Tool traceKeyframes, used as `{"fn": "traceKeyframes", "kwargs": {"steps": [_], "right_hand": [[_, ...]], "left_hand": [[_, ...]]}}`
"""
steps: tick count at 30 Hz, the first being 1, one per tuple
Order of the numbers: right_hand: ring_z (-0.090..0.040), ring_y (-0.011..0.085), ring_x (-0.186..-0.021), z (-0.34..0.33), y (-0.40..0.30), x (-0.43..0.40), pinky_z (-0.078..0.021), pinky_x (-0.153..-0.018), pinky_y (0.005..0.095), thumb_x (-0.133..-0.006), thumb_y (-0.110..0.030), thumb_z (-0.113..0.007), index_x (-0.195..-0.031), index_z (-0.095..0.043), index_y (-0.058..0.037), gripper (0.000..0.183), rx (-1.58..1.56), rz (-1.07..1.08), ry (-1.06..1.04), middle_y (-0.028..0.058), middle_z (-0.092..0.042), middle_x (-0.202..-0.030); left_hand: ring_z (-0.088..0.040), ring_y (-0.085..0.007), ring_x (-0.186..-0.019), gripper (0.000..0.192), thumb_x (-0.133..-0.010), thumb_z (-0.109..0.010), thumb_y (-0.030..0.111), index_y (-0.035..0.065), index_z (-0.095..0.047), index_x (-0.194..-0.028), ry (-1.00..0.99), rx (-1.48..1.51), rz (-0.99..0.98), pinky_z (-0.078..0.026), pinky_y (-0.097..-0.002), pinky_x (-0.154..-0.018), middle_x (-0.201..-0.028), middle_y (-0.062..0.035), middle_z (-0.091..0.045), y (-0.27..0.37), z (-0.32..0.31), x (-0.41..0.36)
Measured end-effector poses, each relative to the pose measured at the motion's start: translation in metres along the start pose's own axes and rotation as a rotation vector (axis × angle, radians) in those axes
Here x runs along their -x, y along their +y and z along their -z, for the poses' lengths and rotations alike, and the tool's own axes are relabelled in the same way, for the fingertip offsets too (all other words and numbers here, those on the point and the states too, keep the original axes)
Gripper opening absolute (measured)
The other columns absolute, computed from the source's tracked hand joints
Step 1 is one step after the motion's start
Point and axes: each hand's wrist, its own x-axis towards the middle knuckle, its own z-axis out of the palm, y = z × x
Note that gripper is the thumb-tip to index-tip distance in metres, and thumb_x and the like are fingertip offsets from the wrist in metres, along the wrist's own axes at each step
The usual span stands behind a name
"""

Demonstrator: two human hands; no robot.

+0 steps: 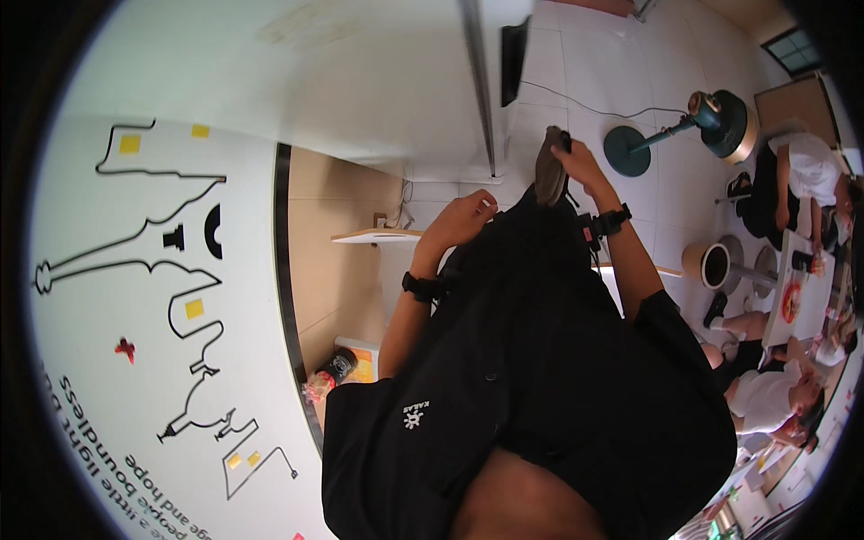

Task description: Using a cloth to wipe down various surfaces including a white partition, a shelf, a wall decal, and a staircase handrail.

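Observation:
My right hand (579, 164) is closed on the dark handle or edge of a flat grey-brown item (552, 169), perhaps a cloth or pouch; its exact kind cannot be told. The item hangs in front of my dark clothing. At the left side of my waist, my left hand (466, 217) has its fingers curled near the black fabric (499, 236), and nothing is seen in it. Both wrists wear black bands, and a small black device with a red mark (587, 233) sits by the right wrist.
A green floor lamp (628, 150) with a trailing cable stands at the right. Beyond it are a round bin (705, 264), a white table (800, 304) with food and several seated people. A large white panel (378, 81) stands ahead, and a decorated wall (162, 283) is at the left.

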Motion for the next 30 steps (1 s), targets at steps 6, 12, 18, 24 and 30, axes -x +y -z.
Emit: {"fn": "traceKeyframes", "kwargs": {"steps": [6, 12, 18, 24, 30], "right_hand": [[-0.061, 0.0144, -0.084, 0.083, 0.060, -0.063, -0.0490, -0.069, 0.0315, -0.096, -0.033, -0.066, -0.119, -0.063, 0.0027, 0.043, -0.360, -0.097, 0.223, 0.0051, -0.067, -0.095], [-0.065, 0.0188, -0.092, 0.160, 0.187, -0.131, -0.0528, -0.079, 0.0347, -0.094, -0.032, -0.067, -0.121, -0.063, 0.0062, 0.046, -0.496, -0.116, 0.511, 0.0116, -0.070, -0.105], [-0.068, 0.0246, -0.081, 0.202, 0.195, -0.148, -0.0557, -0.070, 0.0376, -0.092, -0.032, -0.067, -0.112, -0.066, 0.0067, 0.044, -0.774, -0.488, 0.366, 0.0148, -0.071, -0.096], [-0.066, 0.0207, -0.083, 0.279, 0.170, -0.209, -0.0529, -0.074, 0.0347, -0.092, -0.032, -0.067, -0.111, -0.067, 0.0069, 0.043, -0.522, -0.518, 0.210, 0.0120, -0.071, -0.095], [-0.067, 0.0192, -0.083, 0.341, 0.147, -0.270, -0.0537, -0.072, 0.0327, -0.093, -0.029, -0.068, -0.117, -0.064, 0.0059, 0.042, -0.704, -0.511, 0.219, 0.0121, -0.070, -0.099]], "left_hand": [[-0.069, -0.0320, -0.089, 0.027, -0.100, -0.059, 0.027, 0.0050, -0.062, -0.114, -0.119, -0.327, -0.075, -0.053, -0.0403, -0.079, -0.096, -0.0163, -0.073, 0.046, -0.005, -0.079], [-0.066, -0.0312, -0.089, 0.027, -0.098, -0.060, 0.024, 0.0053, -0.061, -0.117, -0.272, -0.420, -0.107, -0.051, -0.0406, -0.079, -0.093, -0.0133, -0.069, 0.141, -0.027, -0.192], [-0.066, -0.0320, -0.089, 0.026, -0.098, -0.061, 0.023, 0.0051, -0.061, -0.118, -0.249, -0.304, -0.051, -0.051, -0.0415, -0.080, -0.095, -0.0135, -0.068, 0.217, -0.038, -0.293], [-0.068, -0.0342, -0.089, 0.026, -0.098, -0.061, 0.022, 0.0046, -0.062, -0.117, -0.154, -0.233, 0.127, -0.053, -0.0414, -0.080, -0.097, -0.0165, -0.071, 0.235, -0.031, -0.383], [-0.069, -0.0325, -0.090, 0.026, -0.099, -0.057, 0.023, 0.0019, -0.063, -0.112, -0.072, -0.265, 0.349, -0.053, -0.0408, -0.080, -0.097, -0.0180, -0.072, 0.167, -0.005, -0.386]]}}
